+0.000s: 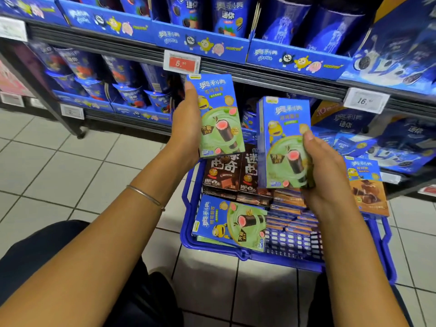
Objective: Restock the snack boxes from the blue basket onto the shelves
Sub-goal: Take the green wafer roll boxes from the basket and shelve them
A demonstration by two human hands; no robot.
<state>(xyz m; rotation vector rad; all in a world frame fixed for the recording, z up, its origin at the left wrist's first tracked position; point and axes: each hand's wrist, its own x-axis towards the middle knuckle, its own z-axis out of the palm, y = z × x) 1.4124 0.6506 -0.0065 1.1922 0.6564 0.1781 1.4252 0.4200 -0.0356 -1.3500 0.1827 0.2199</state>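
Above the blue plastic basket [188, 234], the left hand [187, 123] clasps an upright blue-and-green cardboard snack box [218, 119], higher and nearer the dark metal shelf [271, 77], while the right hand [328, 171] grips a matching box [285, 142], also upright.

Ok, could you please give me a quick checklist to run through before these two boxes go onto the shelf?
1. Left hand grips the left box securely: ok.
2. Right hand grips the right box: ok.
3. Both boxes upright, fronts readable: ok.
4. Free room in the shelf opening behind them: cannot tell, dark and hidden.
5. Blue basket holds more boxes for later: ok.
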